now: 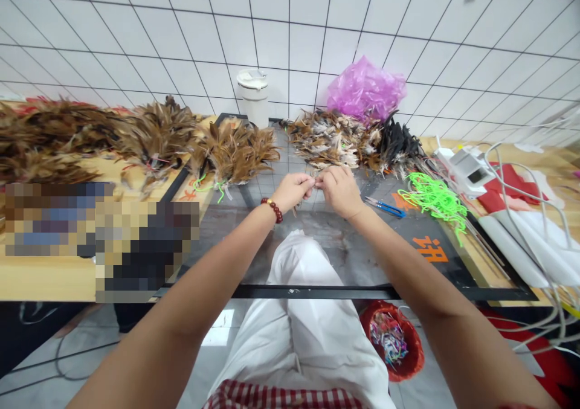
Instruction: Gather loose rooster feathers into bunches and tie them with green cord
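My left hand point(292, 193), with a dark red bead bracelet point(273, 208) at the wrist, is closed in a pinch above the glass-topped table. A thin brown feather point(296, 208) sticks out below its fingers. Fingertip to fingertip with it, my right hand point(339, 190) pinches the base of the same feather, mostly hidden by the fingers. Beyond my hands lie a pile of brown feather bunches point(238, 149) and a pile of mottled feathers point(324, 140). Blue-handled thread snips point(387, 208) rest to the right of my right hand.
Bright green cord point(432, 197) lies in a tangle at right, near a white device point(469, 167) with cables. A white canister point(254, 95) and a pink plastic bag point(367, 89) stand by the tiled wall. A red-lined bin point(414, 360) holds scraps below the table edge.
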Motion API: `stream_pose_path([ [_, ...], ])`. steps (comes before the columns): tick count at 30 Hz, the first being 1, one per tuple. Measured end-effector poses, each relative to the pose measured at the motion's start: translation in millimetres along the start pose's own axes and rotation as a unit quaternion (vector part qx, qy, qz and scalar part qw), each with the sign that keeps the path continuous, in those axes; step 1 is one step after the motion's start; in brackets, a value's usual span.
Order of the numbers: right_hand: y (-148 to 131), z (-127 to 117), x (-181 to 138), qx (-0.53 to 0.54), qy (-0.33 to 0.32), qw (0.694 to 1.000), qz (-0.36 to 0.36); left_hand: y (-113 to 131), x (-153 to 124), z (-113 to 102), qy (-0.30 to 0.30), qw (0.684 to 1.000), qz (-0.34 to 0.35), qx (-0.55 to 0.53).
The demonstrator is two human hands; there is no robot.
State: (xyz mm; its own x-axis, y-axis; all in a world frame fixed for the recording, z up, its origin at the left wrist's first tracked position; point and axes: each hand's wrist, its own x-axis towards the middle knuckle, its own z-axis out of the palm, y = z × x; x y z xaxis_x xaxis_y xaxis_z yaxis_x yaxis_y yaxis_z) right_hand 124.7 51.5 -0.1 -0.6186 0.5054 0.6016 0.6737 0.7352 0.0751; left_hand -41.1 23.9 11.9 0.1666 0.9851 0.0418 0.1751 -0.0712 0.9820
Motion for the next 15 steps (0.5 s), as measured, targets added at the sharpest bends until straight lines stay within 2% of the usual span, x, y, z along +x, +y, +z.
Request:
stream_pose_path([
  [3, 10.9, 6.8, 9.6, -0.015, 0.008, 1.000, -0.010, 2.8, 14.6, -7.1, -0.026, 0.999, -0.010, -0.020],
  [6, 15.4, 11.6, 12.6, -0.009, 0.015, 1.000, 0.006, -1.9, 18.3, -7.9, -0.026, 0.996, -0.025, -0.077],
  [12, 14.5, 14.6, 1.5, 0.064, 0.083, 0.986, 0.128, -18.6, 8.7, -5.8, -0.013, 0.992, -0.006, -0.123],
  [15, 11.4, 13.2, -3.2, 0.089, 0.083, 0.985, 0.121, -18.0, 6.5, -6.0, -0.005, 0.992, -0.003, -0.128],
])
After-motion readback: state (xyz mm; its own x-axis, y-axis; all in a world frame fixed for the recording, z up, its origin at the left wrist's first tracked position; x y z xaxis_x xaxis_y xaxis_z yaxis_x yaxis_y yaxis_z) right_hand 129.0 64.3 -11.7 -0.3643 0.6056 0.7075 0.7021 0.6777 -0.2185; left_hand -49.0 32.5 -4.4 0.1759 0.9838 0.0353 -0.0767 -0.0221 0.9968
